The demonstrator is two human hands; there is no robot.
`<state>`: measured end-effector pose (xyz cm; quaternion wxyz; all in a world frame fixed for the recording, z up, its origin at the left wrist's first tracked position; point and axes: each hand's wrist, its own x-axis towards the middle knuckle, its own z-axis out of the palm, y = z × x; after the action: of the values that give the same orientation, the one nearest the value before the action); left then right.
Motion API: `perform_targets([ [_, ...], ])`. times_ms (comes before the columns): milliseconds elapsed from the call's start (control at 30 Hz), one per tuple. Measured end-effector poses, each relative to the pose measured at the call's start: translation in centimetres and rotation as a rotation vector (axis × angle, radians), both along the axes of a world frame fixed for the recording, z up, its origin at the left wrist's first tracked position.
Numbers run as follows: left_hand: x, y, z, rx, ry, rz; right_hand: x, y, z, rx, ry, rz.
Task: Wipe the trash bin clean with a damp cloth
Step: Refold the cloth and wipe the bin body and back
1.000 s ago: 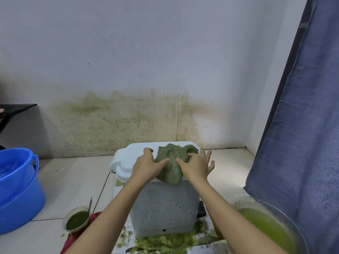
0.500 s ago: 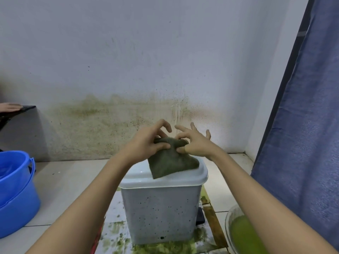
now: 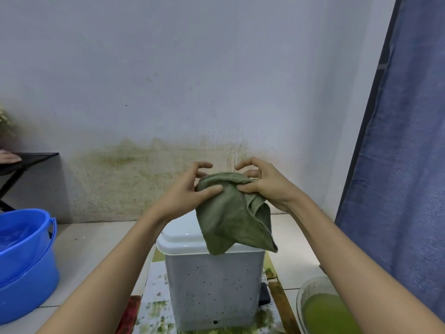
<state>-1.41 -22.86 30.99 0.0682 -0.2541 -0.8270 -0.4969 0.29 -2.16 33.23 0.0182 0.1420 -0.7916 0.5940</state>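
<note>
Left hand [image 3: 186, 196] and right hand [image 3: 265, 186] each pinch the cloth [image 3: 231, 213] top edge, probably to refold it; trash bin [image 3: 212, 280] stands directly below, front still speckled.

From my remote seat I see a pale wall [image 3: 192, 68] filling most of the view, its lower band stained greenish-brown and speckled (heaviest just above the floor). The floor [image 3: 91, 239] is light tile with dark grout lines. A blue curtain [image 3: 404, 165] hangs down the right side, meeting the corner. At far left, a black folding table [image 3: 29, 160] stands against the wall. Lighting is soft and even.
</note>
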Motion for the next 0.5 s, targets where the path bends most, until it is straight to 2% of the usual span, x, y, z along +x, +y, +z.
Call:
perform_targets([
  [67, 0.5, -0.3, 0.0, 0.077, -0.112, -0.039, 0.5, 0.3, 0.7, 0.000, 0.038, -0.028],
  [133, 0.8, -0.6, 0.4, 0.130, -0.115, -0.058, 1.0, 0.9, 1.5, 0.089, 0.024, 0.018],
  [233, 0.8, -1.2, 1.2, 0.176, -0.118, -0.094, 1.5, 2.2, 2.5, 0.396, -0.118, 0.091],
  [300, 0.6, -1.2, 1.2, 0.170, -0.130, -0.067, 1.0, 2.4, 2.1, 0.574, -0.133, 0.019],
  [400, -1.2, -1.0, 0.7, 0.161, -0.093, 0.078, -0.5, 1.2, 0.9, 0.560, 0.009, -0.200],
  [500, -3.3, -0.6, 2.0, 0.253, -0.013, 0.183, -1.5, 0.1, 1.0, 0.333, 0.243, -0.414],
])
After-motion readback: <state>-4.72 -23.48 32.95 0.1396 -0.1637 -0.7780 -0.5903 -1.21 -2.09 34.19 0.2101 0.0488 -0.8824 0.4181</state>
